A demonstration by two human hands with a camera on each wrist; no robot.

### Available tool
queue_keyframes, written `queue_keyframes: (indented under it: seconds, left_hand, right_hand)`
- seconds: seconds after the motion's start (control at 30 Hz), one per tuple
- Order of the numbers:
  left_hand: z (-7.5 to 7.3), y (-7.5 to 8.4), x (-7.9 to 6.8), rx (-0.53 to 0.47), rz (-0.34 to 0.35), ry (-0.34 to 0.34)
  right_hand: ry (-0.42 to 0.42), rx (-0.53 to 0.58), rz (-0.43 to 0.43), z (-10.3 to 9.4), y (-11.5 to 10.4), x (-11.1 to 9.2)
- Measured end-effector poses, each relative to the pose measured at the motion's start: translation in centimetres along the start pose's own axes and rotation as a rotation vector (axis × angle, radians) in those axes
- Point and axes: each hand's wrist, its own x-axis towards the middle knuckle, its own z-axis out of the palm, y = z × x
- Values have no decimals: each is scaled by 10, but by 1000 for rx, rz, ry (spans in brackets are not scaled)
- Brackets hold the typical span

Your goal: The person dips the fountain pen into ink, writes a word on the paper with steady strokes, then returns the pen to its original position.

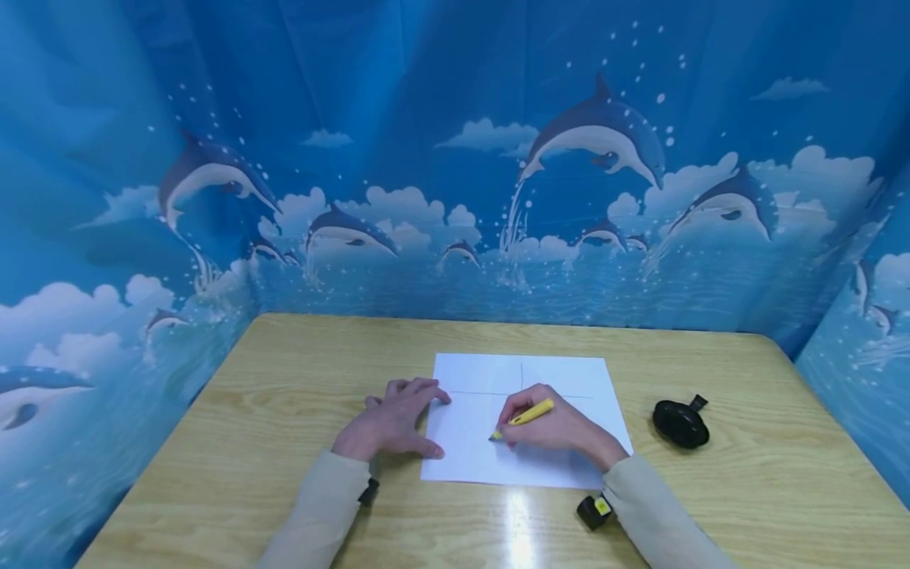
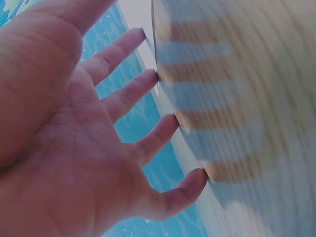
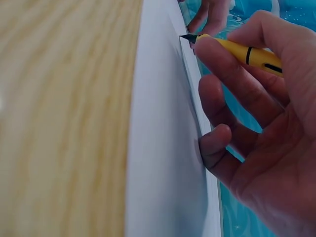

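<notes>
A white sheet of paper [image 1: 465, 458] lies on the wooden table, with a thin long horizontal line and a short vertical line drawn on its upper half. My right hand [image 1: 550, 423] pinches a yellow fountain pen [image 1: 533, 412] between thumb and fingers, its dark nib close at the paper near the middle. In the right wrist view the pen [image 3: 256, 58] points away from the palm, and the other fingers curl beneath it. My left hand [image 1: 398, 419] rests at the paper's left edge with fingers spread. The left wrist view shows its fingertips [image 2: 168, 121] touching down on the table and paper edge.
To the right of the paper sits a shiny black dish-like object [image 1: 680, 423] with a small tab. The wooden table [image 1: 284, 395] ends at a blue curtain [image 1: 455, 158] printed with dolphins, which runs behind it and along both sides.
</notes>
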Motion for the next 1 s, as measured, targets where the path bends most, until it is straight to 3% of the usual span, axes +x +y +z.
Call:
queue_keyframes:
  seconds: [0.43,1.0]
  left_hand:
    - [0,0,0,4,-6,2]
    - [-1,0,1,8,7,2]
  right_hand:
    - [-47,0,19,8,-6,2]
    - [-100,-10,-73,18,-7,6]
